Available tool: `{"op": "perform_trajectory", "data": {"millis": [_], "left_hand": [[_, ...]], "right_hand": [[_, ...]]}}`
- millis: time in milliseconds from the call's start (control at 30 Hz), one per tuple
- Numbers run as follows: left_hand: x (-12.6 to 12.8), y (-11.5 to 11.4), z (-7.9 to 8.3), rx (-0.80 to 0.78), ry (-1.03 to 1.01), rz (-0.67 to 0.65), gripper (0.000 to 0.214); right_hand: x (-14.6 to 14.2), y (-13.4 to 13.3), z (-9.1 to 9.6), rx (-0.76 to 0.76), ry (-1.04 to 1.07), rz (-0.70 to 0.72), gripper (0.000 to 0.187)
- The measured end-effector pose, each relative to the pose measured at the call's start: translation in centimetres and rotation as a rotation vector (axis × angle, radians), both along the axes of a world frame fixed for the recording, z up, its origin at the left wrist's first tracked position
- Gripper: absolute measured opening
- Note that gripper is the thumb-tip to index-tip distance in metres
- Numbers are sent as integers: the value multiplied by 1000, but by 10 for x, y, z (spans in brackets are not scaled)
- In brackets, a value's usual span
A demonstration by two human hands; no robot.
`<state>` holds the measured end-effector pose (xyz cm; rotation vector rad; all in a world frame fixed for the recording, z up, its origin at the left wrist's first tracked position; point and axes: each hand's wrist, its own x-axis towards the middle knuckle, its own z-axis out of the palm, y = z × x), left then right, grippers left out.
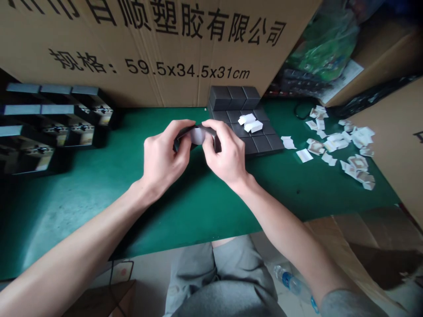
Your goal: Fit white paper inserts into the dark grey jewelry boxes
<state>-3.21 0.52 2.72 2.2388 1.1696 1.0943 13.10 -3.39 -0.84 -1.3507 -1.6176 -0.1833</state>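
Dark block (197, 134) hangs above the middle of the green mat (99, 207), pinched between both hands and lifted clear of the cloth. Nearest the camera, grey-trousered knees and a water bottle (287, 279) on the floor show below the mat's near edge. Farther in, the left hand (165, 154) closes on the block's left end with fingers curled over it. The right hand (226, 154) closes on its right end in the same way — so the long axis runs left to right, bridging the two hands, neither one nearer than the other. Just beyond the right hand, slightly to the right, lies a grid of like dark blocks (261, 143) with white slips (251, 123) on top. Paper scraps (343, 149) are scattered farther right. Black cased units (56, 127) stand at far left, and a printed cardboard carton (165, 53) walls off the far side.
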Motion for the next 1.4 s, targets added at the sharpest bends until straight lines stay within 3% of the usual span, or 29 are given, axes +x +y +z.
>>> {"op": "perform_trajectory", "data": {"millis": [100, 300, 567, 867, 1167, 1400], "left_hand": [[-2, 0, -1, 68, 61, -6, 30], [-2, 2, -6, 16, 89, -16, 27], [-1, 1, -6, 60, 126, -1, 26], [0, 0, -5, 21, 86, -47, 26], [2, 3, -9, 31, 77, -87, 42], [1, 1, -9, 73, 93, -75, 42]], "right_hand": [[-2, -2, 2, -25, 4, -13, 21], [-2, -5, 5, -90, 0, -20, 21], [-3, -7, 11, -112, 7, -10, 20], [-2, -5, 6, -120, 5, -4, 21], [-1, -3, 7, -111, -26, 45, 53], [0, -3, 8, -132, 3, 47, 55]]}}
